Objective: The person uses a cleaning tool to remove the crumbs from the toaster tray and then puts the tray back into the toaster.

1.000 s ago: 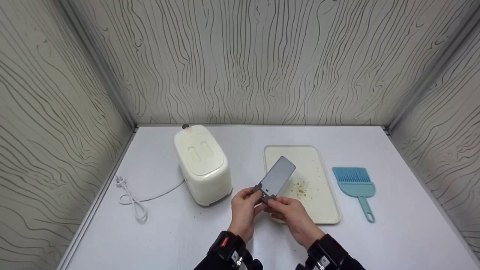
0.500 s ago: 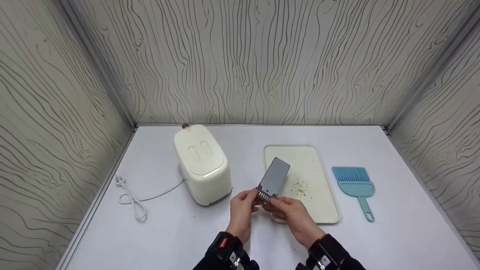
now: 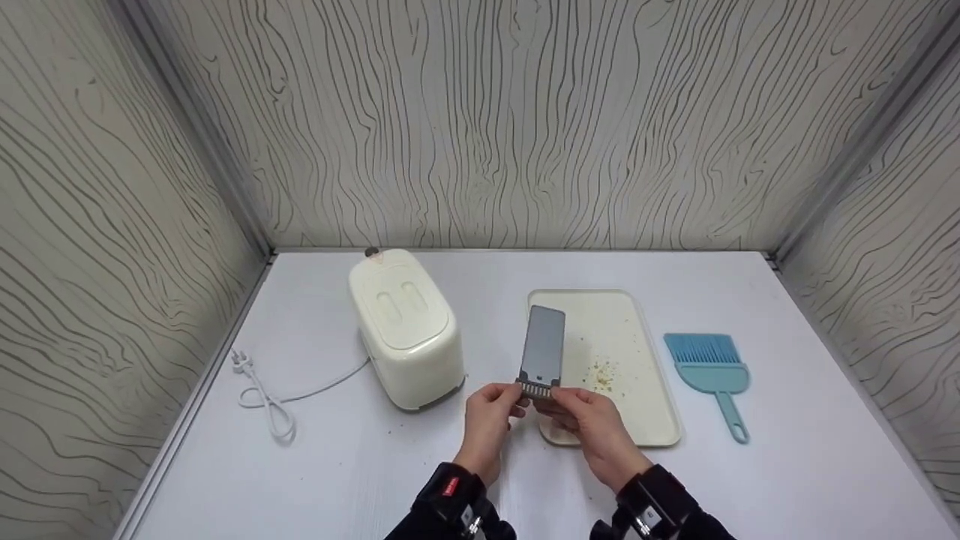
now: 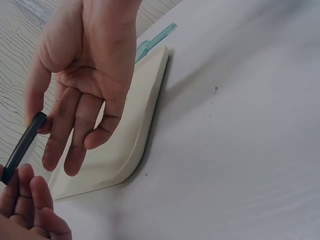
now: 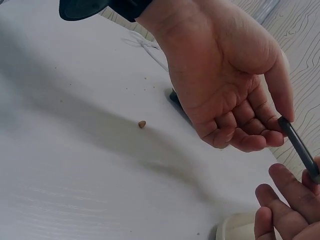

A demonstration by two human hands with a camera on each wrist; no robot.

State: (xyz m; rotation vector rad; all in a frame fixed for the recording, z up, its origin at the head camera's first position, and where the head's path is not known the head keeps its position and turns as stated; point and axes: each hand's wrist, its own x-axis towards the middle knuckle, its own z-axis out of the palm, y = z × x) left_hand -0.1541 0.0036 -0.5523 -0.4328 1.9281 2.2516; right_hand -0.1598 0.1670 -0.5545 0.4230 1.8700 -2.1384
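Both hands hold a grey crumb tray [image 3: 543, 345] with a dark, slotted end piece, raised over the left edge of a cream serving tray [image 3: 600, 306]. My left hand [image 3: 484, 426] pinches the near left corner between thumb and fingers. At the near right corner my right hand [image 3: 596, 429] pinches it likewise. Both wrist views show the dark end piece [image 4: 22, 146] edge-on between the two hands. In the left wrist view, the other fingers of the right hand [image 4: 87, 95] hang below it. A small heap of crumbs [image 3: 602, 375] lies on the serving tray.
A cream toaster [image 3: 409, 330] stands to the left. Its white cord and plug [image 3: 259, 382] lie farther left. To the right of the serving tray is a blue brush [image 3: 712, 375]. Loose crumbs dot the white table, including one larger brown bit [image 5: 142, 124].
The crumb tray has swung anticlockwise: its far end has moved left and now points almost straight away. Its slotted end shows more clearly. Both hands have kept their grip.
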